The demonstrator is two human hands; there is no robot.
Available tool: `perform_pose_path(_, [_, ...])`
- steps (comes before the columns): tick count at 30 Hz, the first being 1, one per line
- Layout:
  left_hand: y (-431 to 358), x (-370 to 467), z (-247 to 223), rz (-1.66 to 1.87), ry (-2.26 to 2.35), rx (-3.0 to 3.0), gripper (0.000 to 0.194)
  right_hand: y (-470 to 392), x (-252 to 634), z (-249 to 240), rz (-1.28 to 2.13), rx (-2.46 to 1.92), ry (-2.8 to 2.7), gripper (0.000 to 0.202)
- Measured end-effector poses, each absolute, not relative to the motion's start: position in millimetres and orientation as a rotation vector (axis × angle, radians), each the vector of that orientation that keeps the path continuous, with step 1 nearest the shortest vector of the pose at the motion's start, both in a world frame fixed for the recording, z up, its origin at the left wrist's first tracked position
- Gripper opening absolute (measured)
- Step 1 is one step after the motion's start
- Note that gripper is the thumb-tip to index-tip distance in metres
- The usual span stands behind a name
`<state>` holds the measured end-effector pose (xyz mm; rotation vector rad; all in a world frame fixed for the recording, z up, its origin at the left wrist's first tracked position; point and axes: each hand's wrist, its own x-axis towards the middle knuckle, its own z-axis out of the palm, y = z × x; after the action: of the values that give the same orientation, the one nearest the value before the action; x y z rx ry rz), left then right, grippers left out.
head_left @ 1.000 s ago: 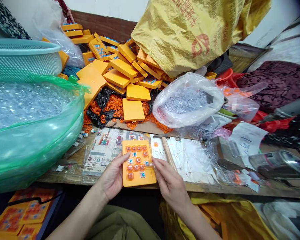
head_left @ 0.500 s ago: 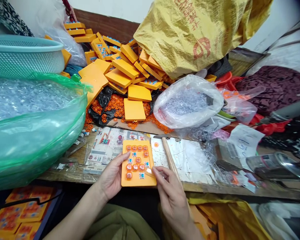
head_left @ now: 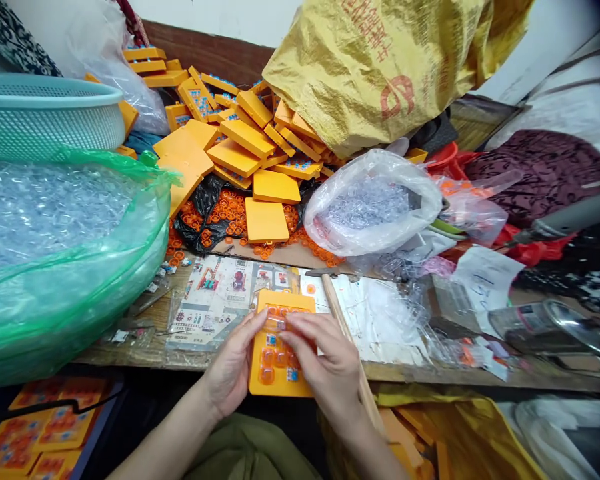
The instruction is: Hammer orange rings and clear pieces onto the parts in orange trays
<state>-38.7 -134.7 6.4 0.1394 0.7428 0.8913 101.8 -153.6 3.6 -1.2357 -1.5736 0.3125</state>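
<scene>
1. Wooden bench, worn and cluttered, runs across the view, with a pale wall behind it and a heap of orange cases at the back
2. Beside the heap, a yellow sack with red print slumps over the cases on its right side
3. On the left, a light blue basket stands behind a green bag full of clear pieces
4. Toward the right, a white bag lies open with more clear pieces inside; orange rings are scattered beside it, under and around the nearest cases
5. Near the front edge lie a printed sheet and a hammer with a wooden handle
6. Orange panel, set with capped round pieces and a few bare blue ones, is between the two hands at the bench's front edge
7. Left hand: its grip is pinching the panel by the left edge, thumb on top
8. Right hand: its fingers curl over the panel's upper middle; I cannot tell whether this grip is pinching a piece or pressing on one
</scene>
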Motion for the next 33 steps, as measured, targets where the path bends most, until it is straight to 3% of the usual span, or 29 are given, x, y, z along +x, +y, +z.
perform_pose_path(4, [-139,-38,5,0.913,0.73,0.184,0.029,-150,96,-4,0.117,-1.17,-1.76,0.026])
perform_pose_path(8, [-142,-38,5,0.924,0.734,0.247,0.033,-157,95,-12,0.163,-1.312,-1.648,0.021])
perform_pose_path(10, [-143,-37,6,0.923,0.74,0.282,0.035,-159,94,-13,0.346,-1.438,-1.427,0.017])
perform_pose_path(14, [-142,-36,7,0.924,0.752,0.34,0.039,-157,90,-5,1.137,-1.319,-0.807,0.055])
perform_pose_path(16, [-142,-36,8,0.929,0.778,0.366,0.04,-155,88,1,1.431,-1.16,-0.604,0.061])
perform_pose_path(18, [-143,-35,7,0.944,0.821,0.402,0.041,-154,88,3,1.518,-1.103,-0.532,0.062])
perform_pose_path(29, [-142,-28,10,0.98,0.836,0.381,0.044,-153,107,-2,1.34,-1.344,-0.881,0.066])
perform_pose_path(31, [-141,-30,11,0.931,0.822,0.298,0.044,-144,139,4,1.145,-1.566,-1.133,0.071])
perform_pose_path(33, [-138,-34,10,0.889,0.847,0.228,0.044,-133,178,11,0.667,-1.9,-1.386,0.067])
